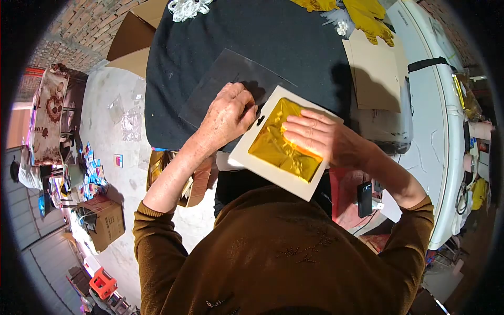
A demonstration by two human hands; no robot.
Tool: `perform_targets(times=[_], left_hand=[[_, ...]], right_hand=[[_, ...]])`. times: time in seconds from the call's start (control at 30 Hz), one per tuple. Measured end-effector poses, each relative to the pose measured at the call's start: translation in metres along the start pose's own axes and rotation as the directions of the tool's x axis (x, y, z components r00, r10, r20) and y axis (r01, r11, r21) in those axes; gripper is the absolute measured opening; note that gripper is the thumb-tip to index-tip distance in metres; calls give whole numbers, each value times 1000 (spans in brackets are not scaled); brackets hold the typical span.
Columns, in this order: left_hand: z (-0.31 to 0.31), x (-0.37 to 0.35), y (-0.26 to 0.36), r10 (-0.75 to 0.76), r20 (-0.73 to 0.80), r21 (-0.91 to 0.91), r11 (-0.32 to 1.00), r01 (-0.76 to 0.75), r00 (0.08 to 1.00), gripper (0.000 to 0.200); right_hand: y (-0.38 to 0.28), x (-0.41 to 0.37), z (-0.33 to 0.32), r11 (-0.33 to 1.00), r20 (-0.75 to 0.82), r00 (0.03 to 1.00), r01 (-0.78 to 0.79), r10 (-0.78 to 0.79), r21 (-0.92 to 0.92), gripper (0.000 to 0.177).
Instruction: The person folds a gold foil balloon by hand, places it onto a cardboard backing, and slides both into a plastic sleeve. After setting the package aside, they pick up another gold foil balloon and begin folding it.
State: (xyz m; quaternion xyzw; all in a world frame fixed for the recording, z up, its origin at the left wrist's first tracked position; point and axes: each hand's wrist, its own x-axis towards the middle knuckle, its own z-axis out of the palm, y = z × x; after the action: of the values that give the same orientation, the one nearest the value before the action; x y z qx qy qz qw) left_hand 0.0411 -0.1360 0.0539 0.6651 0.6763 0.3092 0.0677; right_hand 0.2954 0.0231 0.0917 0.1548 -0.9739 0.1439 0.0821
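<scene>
1. As the head view looked down, the left hand [228, 118] pinched the left edge of a white card [273, 181], its fingers curled closed on it.
2. The right hand [315, 137] lay flat on the gold foil [278, 152] in the card's window, fingers stretched out, gripping nothing.
3. The card sat at the black table's [273, 37] near edge, beside a clear plastic sheet [220, 79]; yellow gloves [367, 18] lay far right.

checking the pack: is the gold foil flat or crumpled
Crumpled: the gold foil shows creases inside the white card, under the right hand.
</scene>
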Motion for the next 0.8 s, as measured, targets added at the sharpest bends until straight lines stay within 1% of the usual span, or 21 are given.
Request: perform_targets(times=[0.07,0.17,0.27,0.37,0.47,0.57,0.67,0.77,0.8], left_hand=[[-4,-2,0,24,54,-12,1000,-23,998,13],[-12,-2,4,74,88,80,993,-81,993,16],[-24,-3,18,22,184,242,968,-67,983,20],[-26,-10,20,74,204,354,924,-144,976,20],[-28,-16,24,-32,342,401,909,-115,939,18],[-32,-18,33,-66,422,385,916,-113,904,15],[-35,-8,43,-189,523,325,946,10,831,14],[-33,-2,40,-237,527,243,962,123,816,14],[-33,0,41,-246,528,266,957,116,813,14]], right_hand=[[5,2,-6,1000,-2,1000,-18,18,-11,38],[8,-2,-1,999,3,1000,-12,12,-42,39],[7,-4,9,997,2,1000,13,-13,-82,38],[5,-4,10,994,1,1000,13,-13,-111,39],[3,-3,11,993,-6,1000,3,-4,-121,40],[2,-2,17,992,-28,1000,6,-9,-129,39],[0,-2,23,988,-64,998,4,-14,-152,37],[1,-4,23,985,-71,997,-6,-6,-170,39],[0,-3,23,985,-74,997,-9,-3,-172,39]])
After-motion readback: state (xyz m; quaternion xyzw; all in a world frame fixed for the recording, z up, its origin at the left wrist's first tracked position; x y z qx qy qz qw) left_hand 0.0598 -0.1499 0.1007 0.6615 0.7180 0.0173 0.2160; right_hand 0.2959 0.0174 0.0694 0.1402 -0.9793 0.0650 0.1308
